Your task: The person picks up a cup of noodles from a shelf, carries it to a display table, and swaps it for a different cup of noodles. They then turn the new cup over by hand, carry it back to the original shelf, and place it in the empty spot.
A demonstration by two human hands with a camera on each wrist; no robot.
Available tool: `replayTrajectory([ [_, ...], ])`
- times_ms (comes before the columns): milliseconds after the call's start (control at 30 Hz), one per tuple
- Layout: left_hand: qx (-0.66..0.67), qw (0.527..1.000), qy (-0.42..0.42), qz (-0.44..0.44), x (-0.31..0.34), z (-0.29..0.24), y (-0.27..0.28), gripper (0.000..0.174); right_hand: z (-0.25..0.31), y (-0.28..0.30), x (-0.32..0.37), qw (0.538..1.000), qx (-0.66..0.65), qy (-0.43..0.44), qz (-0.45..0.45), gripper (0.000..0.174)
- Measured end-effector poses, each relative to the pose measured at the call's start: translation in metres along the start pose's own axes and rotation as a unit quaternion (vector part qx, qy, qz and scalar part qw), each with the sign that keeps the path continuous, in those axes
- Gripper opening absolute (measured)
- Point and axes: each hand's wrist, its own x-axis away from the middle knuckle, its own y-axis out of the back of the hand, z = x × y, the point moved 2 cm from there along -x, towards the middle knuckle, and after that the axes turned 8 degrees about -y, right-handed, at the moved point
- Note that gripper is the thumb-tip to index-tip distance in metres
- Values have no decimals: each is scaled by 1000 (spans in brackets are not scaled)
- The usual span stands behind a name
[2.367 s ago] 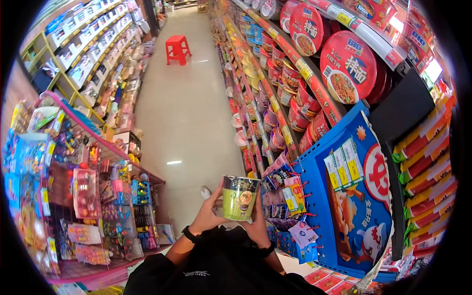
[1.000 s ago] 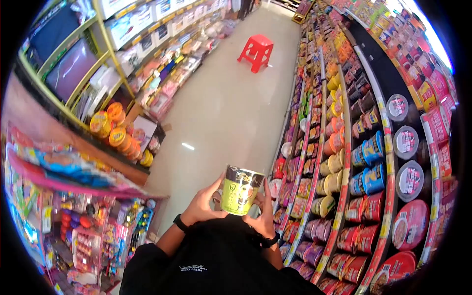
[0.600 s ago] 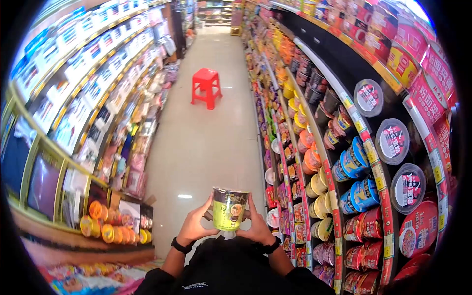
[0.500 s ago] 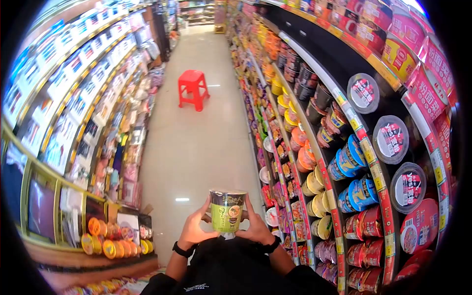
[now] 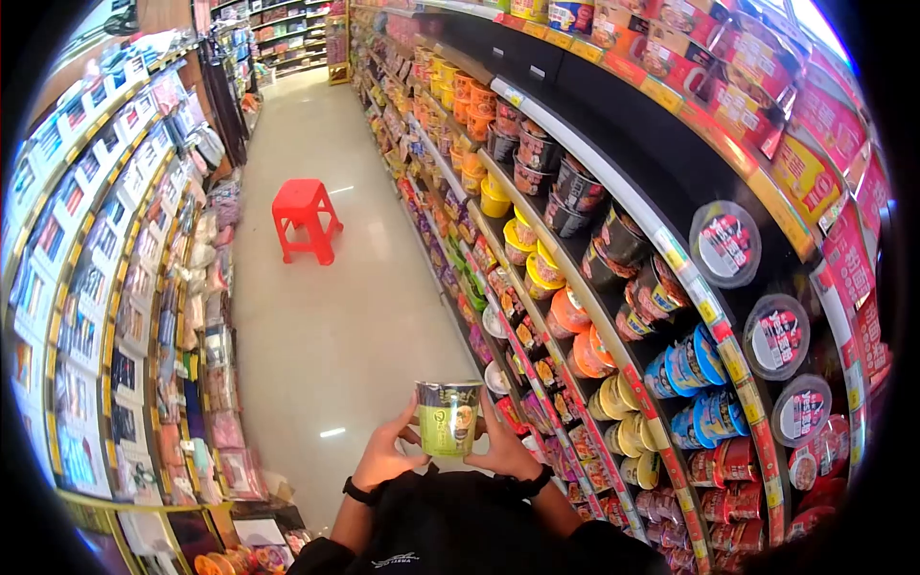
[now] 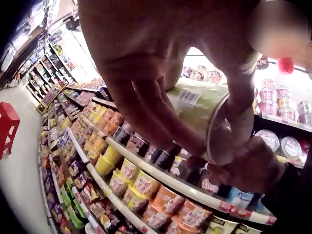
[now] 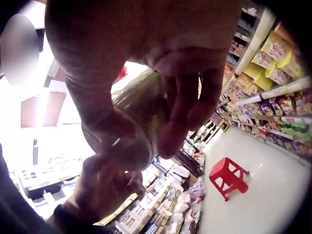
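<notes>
In the head view an instant noodle cup (image 5: pixel 448 426), green below with a dark band on top, is held upright in front of the body. My left hand (image 5: pixel 385 454) grips its left side and my right hand (image 5: pixel 508 448) its right side, thumbs toward the base. Seen by the left wrist camera, the cup (image 6: pixel 192 109) shows a barcode label, with fingers wrapped along it and the thumb at its bottom end. The right wrist view has the cup (image 7: pixel 141 105) between right thumb and fingers, with the left hand (image 7: pixel 105 183) beyond it.
A shelf rack (image 5: pixel 632 374) packed with noodle cups and tubs runs along the right, close to my right arm. Shelves of packaged goods (image 5: pixel 125 355) line the left. A red plastic stool (image 5: pixel 305 222) stands on the aisle floor (image 5: pixel 316 350) ahead.
The view has turned from the hanging displays onto the aisle, then rightward toward the noodle shelves; the stool now appears further left and nearer. Both hands keep holding the noodle cup.
</notes>
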Motion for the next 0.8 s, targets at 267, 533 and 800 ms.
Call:
replayTrajectory([
  [267,-22,998,-53,39,-91,40,122,107,52,-15,-130,1000,-4,-5,-15,129],
  [533,19,995,44,90,-140,88,170,109,58,-28,-200,998,-13,-63,-15,128],
  [800,-10,988,41,151,-222,135,219,108,41,-19,-291,997,-14,-71,-27,124],
])
